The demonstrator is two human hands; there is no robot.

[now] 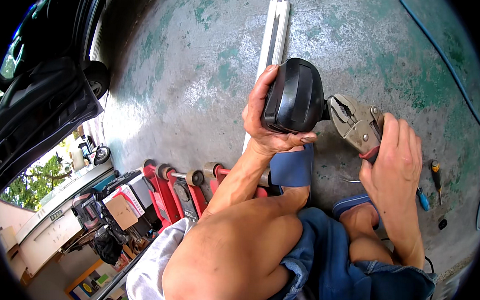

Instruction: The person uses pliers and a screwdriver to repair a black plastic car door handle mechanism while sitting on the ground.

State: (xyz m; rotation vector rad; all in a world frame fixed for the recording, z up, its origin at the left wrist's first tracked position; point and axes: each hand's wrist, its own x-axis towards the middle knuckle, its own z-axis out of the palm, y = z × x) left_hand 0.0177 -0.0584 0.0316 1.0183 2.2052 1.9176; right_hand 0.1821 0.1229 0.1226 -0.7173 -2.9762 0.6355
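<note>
My left hand (269,142) cups a glossy black rounded housing (295,96), shaped like a car side mirror, with fingers along its left side and the thumb beneath. A short dark stub (325,109) sticks out of its right side. My right hand (396,153) is wrapped round the handles of metal locking pliers (362,132), which have a red grip end. The toothed jaws lie right beside the stub; whether they grip it I cannot tell. Below the pliers are my knees and sandalled feet.
A long silver rail (276,32) lies on the worn concrete floor behind the housing. Red floor jacks (164,197) stand at the left. Yellow-and-black (436,176) and blue-handled (423,199) screwdrivers lie at the right, near a blue hose (445,57). A dark car (42,96) stands far left.
</note>
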